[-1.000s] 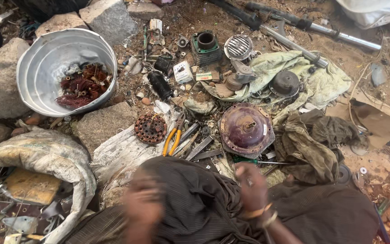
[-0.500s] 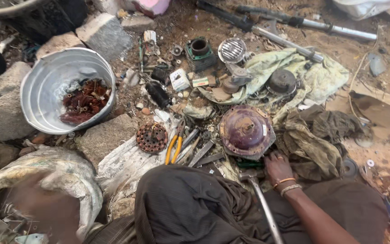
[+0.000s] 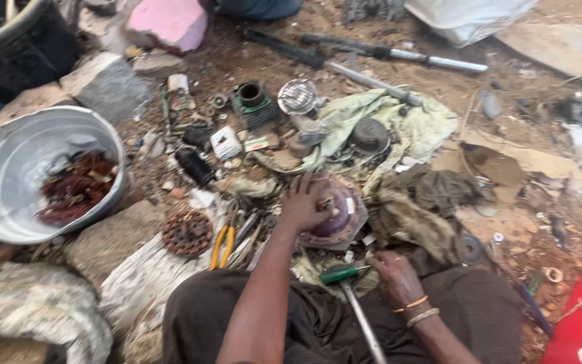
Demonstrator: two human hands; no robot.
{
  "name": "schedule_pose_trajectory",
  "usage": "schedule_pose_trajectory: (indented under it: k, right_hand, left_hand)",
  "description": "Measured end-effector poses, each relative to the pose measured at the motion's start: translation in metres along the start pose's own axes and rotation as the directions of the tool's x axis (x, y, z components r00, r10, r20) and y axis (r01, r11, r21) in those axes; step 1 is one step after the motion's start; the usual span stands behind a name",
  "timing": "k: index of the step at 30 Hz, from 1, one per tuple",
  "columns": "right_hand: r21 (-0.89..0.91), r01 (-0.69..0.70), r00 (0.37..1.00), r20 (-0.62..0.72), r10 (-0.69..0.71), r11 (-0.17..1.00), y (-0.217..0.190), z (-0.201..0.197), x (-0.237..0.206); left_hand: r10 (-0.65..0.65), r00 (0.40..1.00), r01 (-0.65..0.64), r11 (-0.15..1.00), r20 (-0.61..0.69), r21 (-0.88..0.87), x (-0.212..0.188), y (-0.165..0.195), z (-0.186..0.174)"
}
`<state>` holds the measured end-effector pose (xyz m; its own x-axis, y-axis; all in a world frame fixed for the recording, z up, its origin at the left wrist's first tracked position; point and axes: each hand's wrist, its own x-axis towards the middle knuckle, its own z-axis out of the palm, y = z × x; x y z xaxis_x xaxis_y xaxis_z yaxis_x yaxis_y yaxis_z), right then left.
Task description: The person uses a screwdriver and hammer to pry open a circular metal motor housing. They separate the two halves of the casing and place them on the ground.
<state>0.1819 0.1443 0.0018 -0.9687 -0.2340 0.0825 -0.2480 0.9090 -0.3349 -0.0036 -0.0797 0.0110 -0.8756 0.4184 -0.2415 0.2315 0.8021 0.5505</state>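
Everything is lying on bare, reddish dirt ground [image 3: 520, 222] outdoors, strewn with scrap, stones and rags; no desk is showing. A purplish round cover [image 3: 337, 217] is sitting at the middle of the clutter, and the left hand [image 3: 306, 202] is pressing down on its left side with fingers spread, not closed around it. Just below the cover, the right hand [image 3: 393, 275] is resting beside a green-handled tool [image 3: 345, 278]; its grip looks loosely curled, and whether it is grasping anything cannot be told. Left of the cover, yellow pliers [image 3: 221, 244] and a rusty toothed disc [image 3: 187, 233] are lying on a pale sack, and farther left a metal basin [image 3: 15, 168] is holding reddish wire coils. Above the cover, a pale green cloth [image 3: 412, 125] is carrying small engine parts, with long metal rods [image 3: 399, 55] beyond it. The basin's left rim is being cut off, a red object at the lower right edge is only partly showing, and many small parts are too blurred to identify.
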Motion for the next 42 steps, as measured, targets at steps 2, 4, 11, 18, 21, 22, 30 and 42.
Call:
schedule_pose_trajectory:
  k: [2,4,11,18,21,22,30,42]
  right_hand:
    - [-0.168,-0.063,0.952,0.285,0.109,0.984,0.000,0.003,0.002]
    - [-0.190,-0.127,0.929,0.321,0.184,0.974,0.000,0.006,0.007]
    - [0.779,-0.507,0.794,0.256,0.552,0.369,0.013,0.000,0.015]
    - [0.773,-0.423,0.735,0.598,0.320,-0.472,0.018,-0.017,0.004]
    - [0.766,-0.541,0.677,0.642,0.360,-0.347,0.013,-0.039,0.024]
    - [0.809,-0.430,0.671,0.583,0.459,-0.399,0.013,-0.048,0.033]
    - [0.100,-0.427,0.889,0.227,0.397,0.899,-0.025,-0.010,0.055]
    - [0.308,-0.422,0.906,0.146,0.396,0.852,-0.012,0.008,0.034]
  left_hand:
    - [-0.027,0.999,0.027,1.000,-0.040,-0.003,0.000,-0.003,0.011]
    - [-0.071,0.995,0.067,0.996,-0.074,-0.050,-0.006,-0.004,0.025]
    - [-0.295,0.944,0.259,0.941,-0.151,-0.216,-0.021,0.007,0.050]
    - [-0.281,0.949,0.254,0.950,-0.145,-0.184,-0.016,0.000,0.059]
    - [-0.294,0.949,0.267,0.942,-0.115,-0.205,-0.018,0.000,0.059]
    - [-0.298,0.949,0.273,0.939,-0.099,-0.209,-0.017,0.000,0.057]
    - [-0.162,0.986,0.158,0.983,-0.038,-0.098,0.004,-0.005,0.044]
    - [-0.421,0.906,0.415,0.903,-0.039,-0.114,-0.022,0.016,0.039]
